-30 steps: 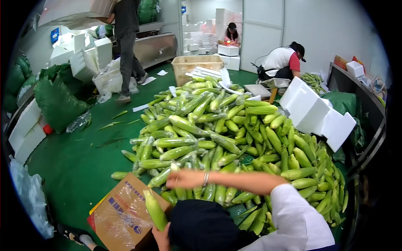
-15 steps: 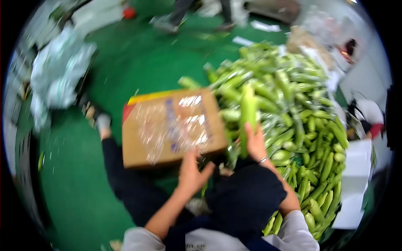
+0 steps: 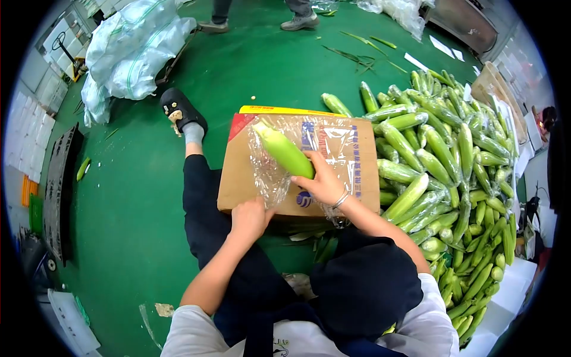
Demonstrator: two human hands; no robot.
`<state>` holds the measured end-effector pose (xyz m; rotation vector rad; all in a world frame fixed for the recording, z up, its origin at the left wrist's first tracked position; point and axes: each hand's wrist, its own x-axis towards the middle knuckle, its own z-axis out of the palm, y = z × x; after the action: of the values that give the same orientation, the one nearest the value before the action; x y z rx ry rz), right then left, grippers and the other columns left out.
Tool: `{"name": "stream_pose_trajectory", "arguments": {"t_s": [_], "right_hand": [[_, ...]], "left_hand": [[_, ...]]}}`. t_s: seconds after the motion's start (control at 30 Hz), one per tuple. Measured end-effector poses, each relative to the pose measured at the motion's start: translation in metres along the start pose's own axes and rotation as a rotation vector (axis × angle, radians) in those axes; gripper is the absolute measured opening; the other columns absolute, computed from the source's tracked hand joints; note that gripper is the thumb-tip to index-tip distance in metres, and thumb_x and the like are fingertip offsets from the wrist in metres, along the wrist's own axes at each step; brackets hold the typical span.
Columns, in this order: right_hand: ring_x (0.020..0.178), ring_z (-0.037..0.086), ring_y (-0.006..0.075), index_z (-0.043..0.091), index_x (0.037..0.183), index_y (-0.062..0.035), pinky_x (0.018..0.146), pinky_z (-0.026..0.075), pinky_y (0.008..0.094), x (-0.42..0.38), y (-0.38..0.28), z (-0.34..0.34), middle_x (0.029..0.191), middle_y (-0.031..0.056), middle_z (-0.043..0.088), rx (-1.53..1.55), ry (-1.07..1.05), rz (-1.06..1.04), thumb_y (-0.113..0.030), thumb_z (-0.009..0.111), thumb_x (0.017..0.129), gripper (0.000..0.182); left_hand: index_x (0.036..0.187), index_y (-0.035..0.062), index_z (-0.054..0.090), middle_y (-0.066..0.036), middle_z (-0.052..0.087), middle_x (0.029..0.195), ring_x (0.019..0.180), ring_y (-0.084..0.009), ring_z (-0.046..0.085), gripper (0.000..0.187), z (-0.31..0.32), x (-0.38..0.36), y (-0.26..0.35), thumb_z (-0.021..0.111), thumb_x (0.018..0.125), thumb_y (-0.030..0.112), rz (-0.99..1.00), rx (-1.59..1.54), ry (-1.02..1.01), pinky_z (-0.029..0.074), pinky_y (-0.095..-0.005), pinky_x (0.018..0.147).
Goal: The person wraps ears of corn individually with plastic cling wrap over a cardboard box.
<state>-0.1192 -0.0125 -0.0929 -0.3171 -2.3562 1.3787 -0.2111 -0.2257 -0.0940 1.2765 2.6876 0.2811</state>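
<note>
My right hand [image 3: 323, 181] is wrapped around the lower end of an ear of corn in its green husk [image 3: 284, 150], which lies slanted, pale tip toward the upper left. Beneath it, crinkled clear plastic film [image 3: 267, 184] is spread over the top of a cardboard box [image 3: 238, 178]. At the box's near edge, my left hand [image 3: 250, 218] is closed on the film's near left part. A large pile of green husked corn [image 3: 440, 149], many ears in shiny film, lies right of the box.
On the green floor [image 3: 131, 238], a trolley with pale bulging sacks [image 3: 137, 50] stands at the upper left. Another person's shoes [image 3: 300, 22] show at the top. A black pallet-like crate [image 3: 62, 193] is at left; white sheets [image 3: 505, 291] lie beside the pile.
My right hand has brought the corn from beside the pile leftward onto the film-covered box, tilting it over. My left hand has closed on the film. The whole view has shifted.
</note>
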Motion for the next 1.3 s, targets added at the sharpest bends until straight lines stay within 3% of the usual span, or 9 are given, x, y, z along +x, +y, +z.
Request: {"name": "stream_pose_trajectory", "arguments": {"t_s": [0.23,0.33,0.4,0.63,0.8,0.87,0.97,1.2,1.3], "right_hand": [[0.108,0.052,0.0352,0.048,0.124,-0.0032,0.091,0.044,0.0417,-0.035,0.001,-0.023,0.114,0.0162,0.051,-0.317,-0.206,-0.108,-0.018,0.073,0.077,0.055],[0.108,0.052,0.0316,0.048,0.125,-0.0069,0.090,0.044,0.0416,-0.041,-0.018,-0.025,0.114,0.0132,0.051,-0.529,-0.377,-0.218,-0.017,0.073,0.075,0.057],[0.107,0.053,0.0320,0.047,0.125,-0.0072,0.089,0.045,0.0411,-0.033,-0.014,-0.025,0.115,0.0117,0.051,-0.439,-0.385,-0.155,-0.017,0.074,0.075,0.058],[0.104,0.054,0.0359,0.047,0.124,-0.0047,0.088,0.045,0.0392,-0.033,-0.008,-0.027,0.113,0.0145,0.050,-0.227,-0.355,-0.057,-0.019,0.073,0.080,0.054],[0.104,0.053,0.0366,0.046,0.126,-0.0040,0.087,0.046,0.0392,-0.037,-0.005,-0.026,0.112,0.0152,0.050,-0.216,-0.269,-0.076,-0.019,0.073,0.080,0.055],[0.106,0.053,0.0361,0.046,0.126,-0.0030,0.088,0.045,0.0396,-0.040,-0.005,-0.032,0.112,0.0151,0.050,-0.242,-0.274,-0.060,-0.020,0.073,0.080,0.055],[0.110,0.052,0.0328,0.047,0.125,-0.0031,0.093,0.042,0.0409,-0.044,-0.006,-0.036,0.113,0.0137,0.051,-0.337,-0.403,-0.168,-0.023,0.074,0.078,0.058],[0.108,0.049,0.0351,0.051,0.124,-0.0032,0.097,0.038,0.0416,-0.021,-0.002,-0.049,0.116,0.0136,0.050,-0.450,-0.506,-0.200,-0.030,0.076,0.075,0.061],[0.096,0.049,0.0356,0.052,0.113,-0.0013,0.087,0.040,0.0417,-0.043,-0.006,-0.050,0.106,0.0159,0.051,-0.571,-0.034,-0.206,-0.034,0.081,0.069,0.062]], "left_hand": [[0.067,0.0005,0.056,-0.003,0.048,0.054,0.045,-0.0125,0.047,0.026,-0.047,-0.014,-0.081,0.060,0.091,0.010,-0.529,-1.426,-0.386,0.035,-0.0260,0.042],[0.075,0.0015,0.059,-0.009,0.060,0.066,0.054,-0.0161,0.058,0.021,-0.063,-0.002,-0.119,0.059,0.093,0.011,-0.161,-2.051,-0.084,0.043,-0.0241,0.049],[0.078,0.0013,0.060,-0.014,0.066,0.077,0.066,-0.0186,0.065,0.019,-0.088,0.020,-0.082,0.059,0.093,0.012,-0.454,-1.896,0.222,0.051,-0.0258,0.058],[0.081,-0.0022,0.059,-0.020,0.062,0.071,0.061,-0.0327,0.063,0.034,-0.025,-0.016,-0.032,0.068,0.086,0.030,0.096,-0.012,0.309,0.052,-0.0421,0.062],[0.064,0.0028,0.056,-0.012,0.052,0.051,0.043,-0.0283,0.052,0.038,-0.003,-0.024,-0.049,0.062,0.091,0.029,0.139,-0.079,0.153,0.049,-0.0395,0.050],[0.062,0.0035,0.055,-0.009,0.052,0.051,0.042,-0.0212,0.051,0.042,-0.039,-0.020,-0.058,0.053,0.097,0.027,-0.494,-1.070,-0.399,0.044,-0.0335,0.043],[0.065,-0.0015,0.058,-0.007,0.051,0.052,0.046,-0.0169,0.051,0.046,-0.066,-0.016,-0.077,0.048,0.101,0.026,-0.307,-1.901,-0.275,0.044,-0.0308,0.047],[0.113,0.0011,0.060,-0.014,0.060,0.096,0.089,-0.0318,0.058,0.025,0.002,0.054,0.011,0.054,0.095,0.018,0.595,-0.441,0.111,0.048,-0.0401,0.079],[0.122,0.0027,0.055,-0.016,0.055,0.103,0.097,-0.0347,0.054,0.063,-0.010,0.056,0.011,0.076,0.075,0.038,0.555,-0.325,-0.020,0.045,-0.0421,0.084]]}}
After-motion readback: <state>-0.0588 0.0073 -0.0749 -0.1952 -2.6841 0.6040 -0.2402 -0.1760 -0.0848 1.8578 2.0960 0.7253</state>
